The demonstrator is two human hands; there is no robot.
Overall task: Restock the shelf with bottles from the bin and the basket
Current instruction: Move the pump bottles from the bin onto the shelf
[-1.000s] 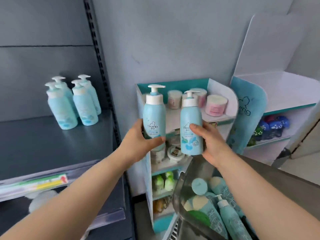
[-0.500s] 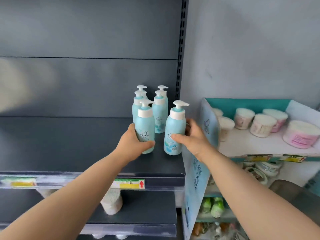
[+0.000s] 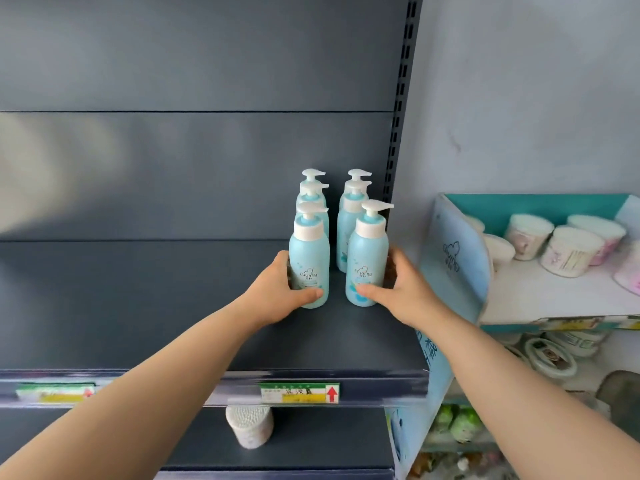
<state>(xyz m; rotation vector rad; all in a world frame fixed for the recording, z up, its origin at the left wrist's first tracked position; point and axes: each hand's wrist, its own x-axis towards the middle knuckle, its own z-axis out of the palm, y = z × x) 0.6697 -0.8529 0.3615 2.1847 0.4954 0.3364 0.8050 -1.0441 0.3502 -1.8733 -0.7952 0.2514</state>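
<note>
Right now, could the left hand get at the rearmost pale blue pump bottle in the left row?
Probably not directly: the left hand grips the front pale blue pump bottle, and another stands between it and the rearmost bottle.

2 held bottles [image 3: 309, 261] now down on shelf [image 3: 138, 306]

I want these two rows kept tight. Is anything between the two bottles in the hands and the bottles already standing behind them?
Nothing visible. The left hand and right hand each hold a pale blue pump bottle on the dark grey shelf, directly in front of the earlier rows, with only bare shelf between.
</note>
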